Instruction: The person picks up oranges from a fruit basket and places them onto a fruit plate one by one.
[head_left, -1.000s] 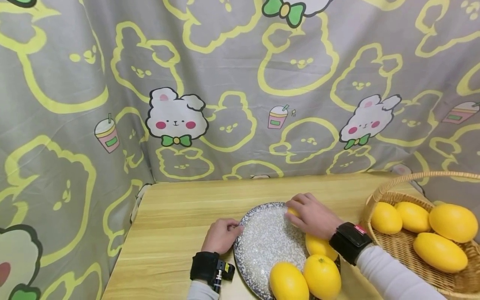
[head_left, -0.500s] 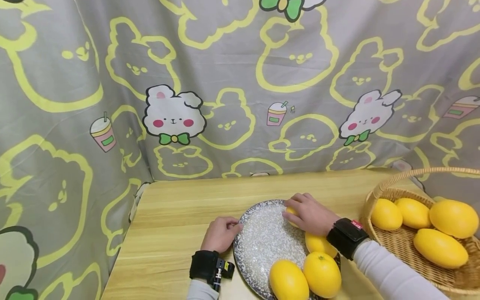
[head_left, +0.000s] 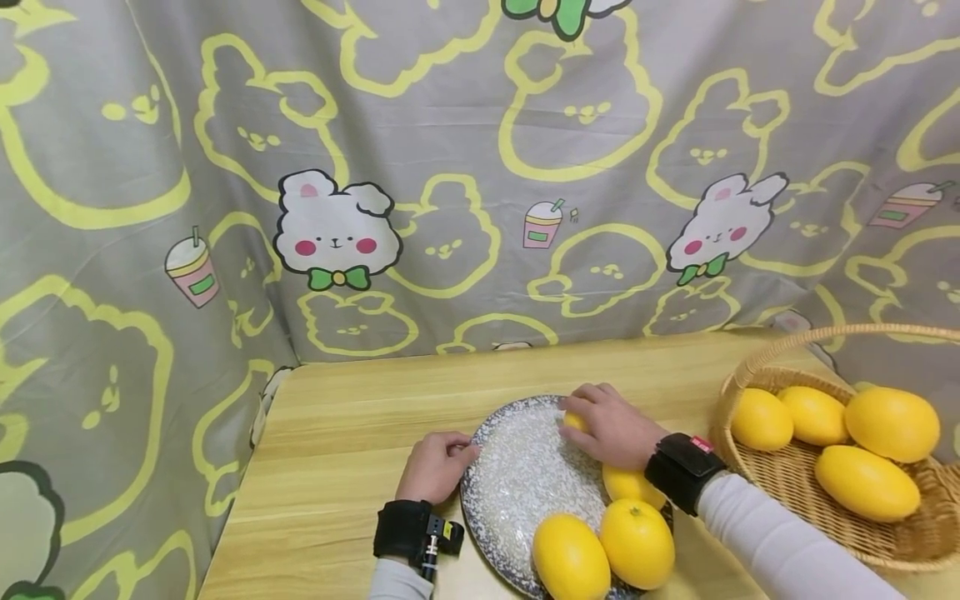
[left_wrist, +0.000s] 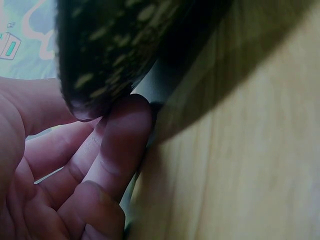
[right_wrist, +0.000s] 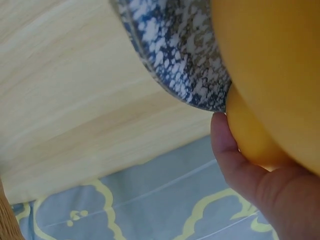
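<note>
A round speckled grey-white plate [head_left: 525, 475] with a dark rim lies on the table. My left hand [head_left: 433, 468] grips its left rim; in the left wrist view the thumb is above the plate's edge [left_wrist: 110, 60] and a fingertip below. At the far right part of the plate, my right hand [head_left: 617, 427] holds a yellow fruit [head_left: 576, 420], mostly hidden under the fingers. Three more yellow fruits sit along the plate's near right side: one partly hidden [head_left: 632, 485] by the right wrist, a round one with a stem mark [head_left: 637, 543] and an oval one [head_left: 572, 557].
To the right stands a wicker basket [head_left: 840, 533] with a tall arched handle, holding several yellow fruits [head_left: 866, 483]. A patterned grey curtain [head_left: 450, 250] hangs behind the wooden table [head_left: 337, 433] and along its left side.
The head view has shifted slightly. Both hands keep their places on the plate and the fruit, with no clear movement.
</note>
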